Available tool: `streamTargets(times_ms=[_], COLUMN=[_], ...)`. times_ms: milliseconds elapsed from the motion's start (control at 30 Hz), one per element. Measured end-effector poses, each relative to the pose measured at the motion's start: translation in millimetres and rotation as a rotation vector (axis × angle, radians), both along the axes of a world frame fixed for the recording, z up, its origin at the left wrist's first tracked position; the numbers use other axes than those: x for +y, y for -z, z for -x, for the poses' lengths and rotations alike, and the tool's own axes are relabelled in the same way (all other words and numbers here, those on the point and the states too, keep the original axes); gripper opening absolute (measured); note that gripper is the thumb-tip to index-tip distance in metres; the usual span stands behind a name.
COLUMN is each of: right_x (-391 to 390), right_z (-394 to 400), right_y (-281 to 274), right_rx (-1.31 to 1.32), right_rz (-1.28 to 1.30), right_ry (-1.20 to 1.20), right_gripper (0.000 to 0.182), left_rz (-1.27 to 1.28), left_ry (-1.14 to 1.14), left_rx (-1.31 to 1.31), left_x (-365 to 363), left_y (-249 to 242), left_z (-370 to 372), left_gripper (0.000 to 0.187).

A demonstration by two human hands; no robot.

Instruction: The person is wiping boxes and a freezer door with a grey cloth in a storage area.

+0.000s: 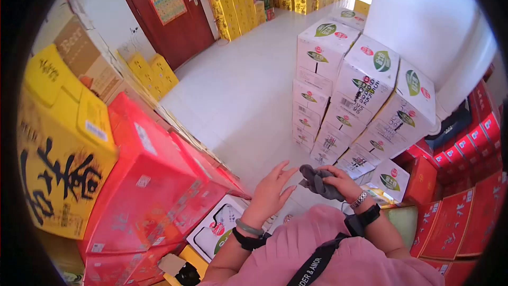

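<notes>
In the head view, my right hand [341, 181] is closed around a crumpled dark grey cloth [320, 182] in front of my chest. The cloth hangs in loose folds toward my left hand. My left hand [271, 193] is just left of it, fingers spread and apart, with nothing in it. A gap shows between the left fingertips and the cloth. A bangle and a black strap are around my left wrist; a metal watch band and a black strap are on the right.
White cartons [365, 85] stand stacked ahead on the right beside a white pillar [423, 26]. Red boxes [153, 180] and a yellow carton [63, 153] rise close on the left. More red boxes [455, 222] are at the right. A brown door [159, 16] is beyond the pale floor [238, 90].
</notes>
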State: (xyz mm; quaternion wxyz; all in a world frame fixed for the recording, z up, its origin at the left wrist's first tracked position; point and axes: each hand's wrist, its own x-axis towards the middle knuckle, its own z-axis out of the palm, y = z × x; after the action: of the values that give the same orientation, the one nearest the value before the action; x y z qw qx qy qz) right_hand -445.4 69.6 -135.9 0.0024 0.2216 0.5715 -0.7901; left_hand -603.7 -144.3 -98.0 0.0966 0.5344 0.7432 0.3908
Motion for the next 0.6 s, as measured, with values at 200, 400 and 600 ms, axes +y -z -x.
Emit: streamTargets(times_ms=[200,400,600], right_x=[76,149,159], right_z=[114,265,449], right_y=[11,26,43], right_rx=[-0.041,0.005,0.062], right_rz=[-0.066,-0.037,0.230], right_ry=[-0.172,-0.230,-0.136], right_gripper=[0.037,0.029,0.028], left_rz=[-0.002,0.021,0.011], left_ry=[-0.191,-0.398,-0.627], left_rx=[-0.052,-0.071,0.034], left_x=[60,119,146], left_y=[24,24,18], left_z=[79,162,282], left_gripper=[0.052,0.050,0.044])
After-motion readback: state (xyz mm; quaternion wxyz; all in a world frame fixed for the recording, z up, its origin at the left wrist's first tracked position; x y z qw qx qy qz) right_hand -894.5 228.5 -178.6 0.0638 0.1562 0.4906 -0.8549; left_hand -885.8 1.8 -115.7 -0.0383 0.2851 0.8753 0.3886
